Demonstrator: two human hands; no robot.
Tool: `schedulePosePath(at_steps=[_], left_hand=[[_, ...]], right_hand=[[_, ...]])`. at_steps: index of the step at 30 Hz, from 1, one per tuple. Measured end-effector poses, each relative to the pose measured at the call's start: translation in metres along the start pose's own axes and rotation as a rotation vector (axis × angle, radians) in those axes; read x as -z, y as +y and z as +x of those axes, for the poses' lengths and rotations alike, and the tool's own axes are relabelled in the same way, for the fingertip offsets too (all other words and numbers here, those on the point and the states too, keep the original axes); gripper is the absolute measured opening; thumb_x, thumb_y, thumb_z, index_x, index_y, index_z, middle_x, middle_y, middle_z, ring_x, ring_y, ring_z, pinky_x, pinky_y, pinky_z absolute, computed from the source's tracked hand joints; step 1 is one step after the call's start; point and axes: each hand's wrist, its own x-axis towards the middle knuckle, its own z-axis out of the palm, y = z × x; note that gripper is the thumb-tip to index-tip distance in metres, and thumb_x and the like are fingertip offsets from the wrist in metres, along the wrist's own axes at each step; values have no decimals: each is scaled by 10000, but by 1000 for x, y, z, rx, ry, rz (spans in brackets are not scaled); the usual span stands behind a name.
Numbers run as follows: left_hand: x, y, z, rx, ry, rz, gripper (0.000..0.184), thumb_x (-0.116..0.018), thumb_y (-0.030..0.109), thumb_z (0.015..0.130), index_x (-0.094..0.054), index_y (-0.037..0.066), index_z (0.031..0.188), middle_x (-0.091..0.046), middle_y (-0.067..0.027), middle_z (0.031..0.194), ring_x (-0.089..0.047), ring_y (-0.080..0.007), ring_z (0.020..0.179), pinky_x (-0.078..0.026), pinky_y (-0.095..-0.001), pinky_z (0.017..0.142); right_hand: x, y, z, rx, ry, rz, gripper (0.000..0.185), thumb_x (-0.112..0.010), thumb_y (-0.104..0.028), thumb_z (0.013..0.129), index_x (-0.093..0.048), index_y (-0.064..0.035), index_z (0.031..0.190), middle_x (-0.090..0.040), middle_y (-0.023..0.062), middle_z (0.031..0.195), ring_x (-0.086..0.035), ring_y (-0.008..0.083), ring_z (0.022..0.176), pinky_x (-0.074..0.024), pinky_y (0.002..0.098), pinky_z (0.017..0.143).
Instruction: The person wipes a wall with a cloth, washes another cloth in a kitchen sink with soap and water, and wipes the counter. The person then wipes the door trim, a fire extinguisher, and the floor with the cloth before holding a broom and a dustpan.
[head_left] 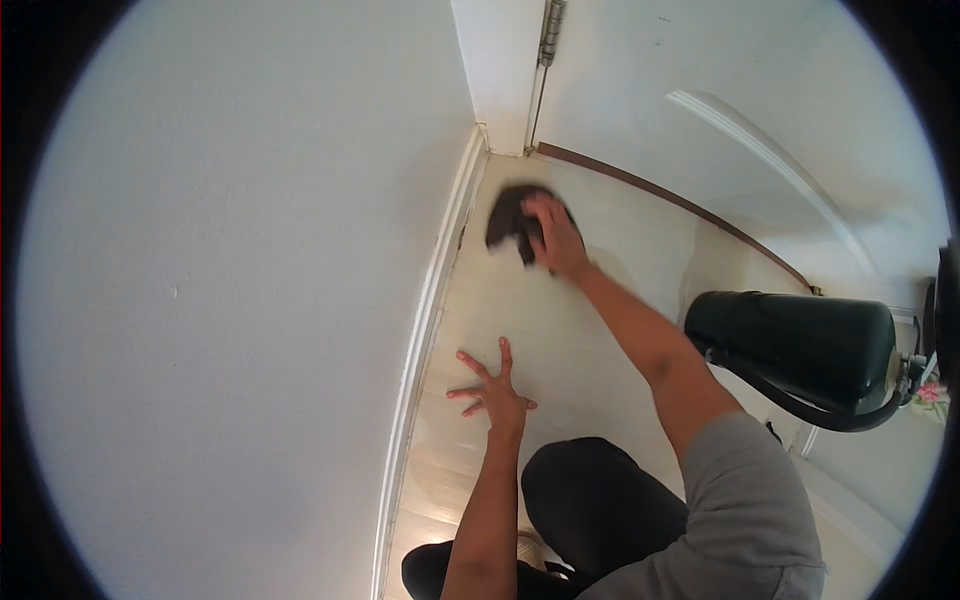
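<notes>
A white door [800, 120] with a brown bottom strip [680, 200] is filling the upper right of the frame. A dark cylinder [795, 345] with a black hose [810, 413] is lying across the right, and a pale wall [220, 300] is covering the left.

Soft, dim light; blurred right hand [555, 238]; dark curved edges.

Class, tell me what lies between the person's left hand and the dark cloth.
Only bare, pale floor lies between the left hand and the dark cloth under the right hand; the head view shows this.
</notes>
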Motion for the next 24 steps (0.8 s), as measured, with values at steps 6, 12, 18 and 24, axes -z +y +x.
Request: schedulePosePath(at_steps=[6,12,18,24], left_hand=[[-3,-2,2,-5,27,6,1264,-889,168,462,-100,459,1406,271,-216,1435,119,-742,1123,-321,-803,705],[-11,-8,8,2,6,24,1257,-887,123,443,-147,444,1406,276,-202,1438,145,-729,1128,-339,-790,714],[-3,0,5,10,6,2,1266,-894,179,447,-114,461,1404,273,-213,1435,118,-749,1111,-361,-778,705],[-5,-1,5,8,19,25,1252,-891,206,460,-107,476,1399,277,-218,1431,111,-752,1110,-359,-780,689]], right_hand=[[-55,-61,14,16,-6,-199,476,-637,-278,759,-545,-74,1180,-412,120,1328,-285,376,1292,-169,539,1084],[-58,-95,-54,207,-397,6,440,-644,-235,739,-531,-8,1099,-411,146,1294,-290,357,1291,-211,489,1095],[-27,-17,40,-64,82,-203,453,-665,-190,732,-500,-43,1128,-378,144,1334,-265,341,1311,-195,465,1098],[76,64,-85,-489,569,-650,438,-632,-137,716,-472,14,1094,-376,255,1310,-318,437,1233,-191,563,1034]])
